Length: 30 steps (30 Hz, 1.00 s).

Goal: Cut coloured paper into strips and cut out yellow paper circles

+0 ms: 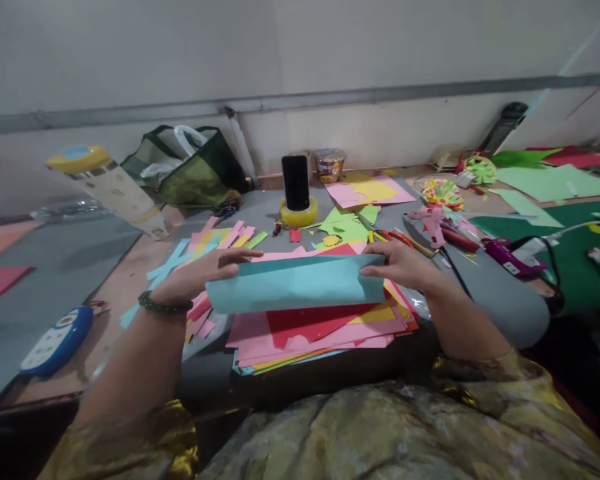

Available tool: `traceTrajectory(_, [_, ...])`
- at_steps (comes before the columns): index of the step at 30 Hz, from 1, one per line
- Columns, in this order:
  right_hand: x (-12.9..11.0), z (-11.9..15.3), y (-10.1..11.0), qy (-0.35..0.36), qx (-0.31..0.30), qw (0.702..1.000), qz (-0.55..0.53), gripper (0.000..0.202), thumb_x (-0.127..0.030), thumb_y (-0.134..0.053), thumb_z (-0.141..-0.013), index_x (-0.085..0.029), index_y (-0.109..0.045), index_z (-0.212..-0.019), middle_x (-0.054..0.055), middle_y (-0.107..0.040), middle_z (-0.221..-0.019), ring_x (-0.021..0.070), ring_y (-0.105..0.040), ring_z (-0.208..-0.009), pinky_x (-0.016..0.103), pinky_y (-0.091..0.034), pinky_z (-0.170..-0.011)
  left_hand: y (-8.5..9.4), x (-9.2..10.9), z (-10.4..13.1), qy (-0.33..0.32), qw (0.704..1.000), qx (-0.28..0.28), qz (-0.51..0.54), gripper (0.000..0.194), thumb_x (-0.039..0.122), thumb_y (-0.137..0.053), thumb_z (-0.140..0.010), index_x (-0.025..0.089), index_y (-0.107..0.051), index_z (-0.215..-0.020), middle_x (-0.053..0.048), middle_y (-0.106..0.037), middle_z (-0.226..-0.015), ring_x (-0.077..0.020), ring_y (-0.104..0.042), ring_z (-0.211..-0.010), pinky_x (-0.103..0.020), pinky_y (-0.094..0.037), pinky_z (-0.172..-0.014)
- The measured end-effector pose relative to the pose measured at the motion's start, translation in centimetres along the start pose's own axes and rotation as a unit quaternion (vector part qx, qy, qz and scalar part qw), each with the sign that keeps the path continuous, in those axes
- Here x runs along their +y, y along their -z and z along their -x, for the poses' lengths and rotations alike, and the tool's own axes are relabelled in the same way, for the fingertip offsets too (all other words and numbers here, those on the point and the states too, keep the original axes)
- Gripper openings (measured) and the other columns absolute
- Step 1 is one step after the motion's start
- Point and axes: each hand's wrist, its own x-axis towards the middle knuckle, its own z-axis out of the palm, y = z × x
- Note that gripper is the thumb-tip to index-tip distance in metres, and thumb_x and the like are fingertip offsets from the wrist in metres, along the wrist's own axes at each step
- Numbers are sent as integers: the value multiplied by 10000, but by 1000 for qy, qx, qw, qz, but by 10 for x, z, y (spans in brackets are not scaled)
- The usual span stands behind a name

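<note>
Both my hands were gripping one light blue paper (295, 287): left hand (203, 270) pinched at its upper left end, right hand (400, 263) pinched at the right end, thumb in front. Paper was bent over lengthwise, folded or rolled, couldn't tell which; held at both ends probably to keep the bend even and stop it springing open. It was just above a pile of coloured paper (253, 340), stacked right in front of me, likely for easy reach. Phone (296, 180) stood upright at a tape roll (299, 213), which seemed to serve as its stand. Loose paper strips (195, 243) lay left of the pile, scissors (380, 235) and a pink glue gun (431, 225) right of it, presumably handy for the right side.

Surface: table with a grey cover (263, 200), cluttered, bare wood showing at left. Green bag (205, 175) and snack cup (330, 167) at the back, bottle (125, 193) tilted in view at left, purple power strip (513, 259) at right. Room: plain pale wall (300, 53) behind, grey rail across it
</note>
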Motion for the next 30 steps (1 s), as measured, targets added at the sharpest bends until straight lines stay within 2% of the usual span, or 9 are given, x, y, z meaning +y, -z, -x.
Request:
traceTrajectory(2, [7,-5,-1,-5,-14,1000,-2,326,-495,-743,-666,-191,-647,-738,-9,-579,-664,161,-490,-652,266,-368,-595,2,2,-6,11,999,-53,0,830,862,-590,-663,145,-764,-1043,-120,-768,-1040,-283,-654,-905,-289,-496,-732])
traceTrajectory(6, [13,-11,-8,-14,-82,996,-38,330,-490,-756,-642,-186,-637,-690,-13,-577,-659,158,-499,-662,261,-389,-594,0,15,-14,-9,995,-62,-78,788,853,-448,-768,180,-758,-1036,-111,-765,-1079,-306,-672,-998,-325,-501,-852])
traceTrajectory(11, [8,-11,-19,-20,-117,989,-89,336,-485,-780,-653,-176,-679,-738,-17,-600,-679,150,-519,-665,250,-407,-576,-43,47,-17,-139,962,-122,-201,773,727,-597,-775,225,-592,-1362,-120,-645,-1374,-329,-595,-1237,-365,-449,-1003])
traceTrajectory(13, [9,-10,-21,-23,-105,987,-116,345,-497,-782,-650,-176,-683,-732,-17,-601,-668,149,-523,-658,254,-414,-575,-61,56,-20,-151,954,-145,-213,710,666,-641,-774,208,-601,-1315,-131,-692,-1275,-321,-639,-1146,-349,-478,-921])
traceTrajectory(15, [12,-11,-21,-29,-79,986,-142,353,-504,-793,-632,-179,-687,-719,-11,-616,-675,153,-537,-659,262,-427,-582,-69,59,-25,-127,956,-148,-221,469,573,-634,-806,208,-672,-1097,-99,-743,-1049,-286,-676,-940,-319,-480,-769])
traceTrajectory(18, [21,-14,-19,-58,6,982,-178,381,-503,-831,-565,-184,-685,-715,-8,-633,-674,157,-553,-642,270,-432,-565,-61,53,-32,-86,966,-129,-207,266,476,-616,-812,215,-630,-764,-24,-659,-717,-216,-593,-675,-290,-381,-601])
traceTrajectory(22, [34,-16,-13,-104,139,966,-194,418,-501,-866,-498,-192,-669,-701,-22,-614,-596,147,-531,-564,267,-402,-512,-33,30,-35,-40,987,-105,-113,285,470,-684,-716,205,-599,-656,16,-578,-622,-176,-534,-622,-276,-345,-574])
traceTrajectory(25, [38,-15,-8,-102,202,951,-209,426,-506,-879,-486,-201,-677,-703,-13,-649,-615,144,-535,-546,271,-412,-502,-19,10,-33,-8,997,-75,29,339,510,-753,-649,190,-649,-696,24,-594,-654,-156,-534,-640,-261,-392,-589])
traceTrajectory(30, [35,-16,-6,-85,264,935,-220,444,-514,-908,-458,-208,-659,-663,-21,-645,-583,133,-530,-507,260,-409,-463,-23,-5,-32,41,955,29,294,420,477,-890,-498,170,-655,-661,22,-614,-636,-118,-529,-613,-250,-451,-600])
